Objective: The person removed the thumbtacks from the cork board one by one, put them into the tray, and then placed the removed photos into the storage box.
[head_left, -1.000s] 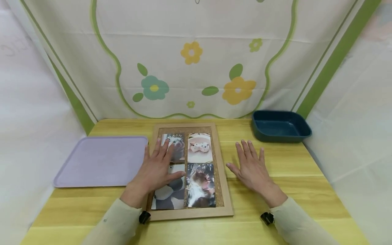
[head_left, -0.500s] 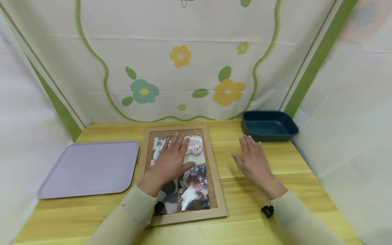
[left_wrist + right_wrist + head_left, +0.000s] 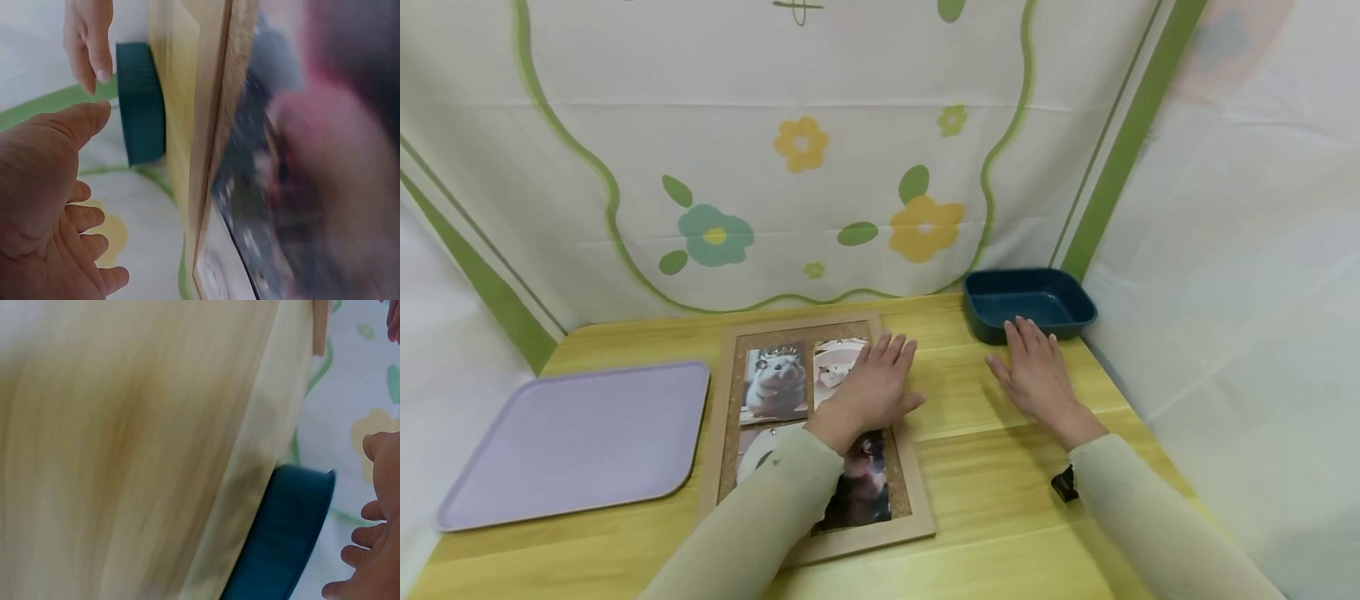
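My left hand (image 3: pixel 871 390) hovers palm down above the right side of a wood-framed cork board (image 3: pixel 917 492), fingers extended and holding nothing. Photos are pinned on the board: a crowned hamster picture (image 3: pixel 775 383) at upper left, a pink-and-white picture (image 3: pixel 835 367) at upper right partly behind my fingers, and a dark picture (image 3: pixel 853 500) at lower right. A lower-left picture (image 3: pixel 758 450) is mostly covered by my sleeve. My right hand (image 3: pixel 1037 375), fingers straight and empty, is over the table just in front of a dark teal tub (image 3: pixel 1030 312), its fingertips overlapping the tub's rim in the head view.
A flat lilac tray (image 3: pixel 580 442) lies left of the board on the yellow wood-grain table (image 3: pixel 1000 500). Behind the table hangs a white curtain (image 3: pixel 760 75) with printed flowers, and white cloth (image 3: pixel 1240 292) closes off the right side.
My left hand has moved right across the board, from the left-hand photos toward the right edge. My right hand has come closer to the teal tub. The head view has swung right.
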Available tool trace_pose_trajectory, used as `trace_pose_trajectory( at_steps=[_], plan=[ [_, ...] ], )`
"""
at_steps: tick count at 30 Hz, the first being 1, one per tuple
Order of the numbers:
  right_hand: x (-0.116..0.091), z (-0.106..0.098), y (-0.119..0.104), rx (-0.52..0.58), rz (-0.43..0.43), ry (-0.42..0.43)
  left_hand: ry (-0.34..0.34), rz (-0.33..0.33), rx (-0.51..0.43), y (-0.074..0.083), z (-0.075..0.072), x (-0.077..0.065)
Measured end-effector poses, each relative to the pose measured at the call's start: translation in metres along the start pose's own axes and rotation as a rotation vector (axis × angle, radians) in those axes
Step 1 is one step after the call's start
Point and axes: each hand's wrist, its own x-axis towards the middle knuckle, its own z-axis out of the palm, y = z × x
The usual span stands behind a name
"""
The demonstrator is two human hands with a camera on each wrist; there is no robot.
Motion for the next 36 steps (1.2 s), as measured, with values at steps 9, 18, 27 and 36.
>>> trace_pose_trajectory(
  at_steps=[9,18,27,36],
  plan=[
    [0.016,0.008,0.032,-0.009,0.085,-0.116,-0.063,0.02,0.005,0.022,0.012,0.036],
    [0.024,0.005,0.045,0.0,0.176,-0.197,-0.044,0.045,0.031,0.04,0.031,0.063],
    [0.022,0.006,0.039,-0.033,0.169,-0.234,-0.052,0.044,0.03,0.049,0.038,0.074],
    [0.003,0.008,0.02,-0.054,0.128,-0.166,-0.049,0.052,0.045,0.053,0.033,0.077]
  ],
)
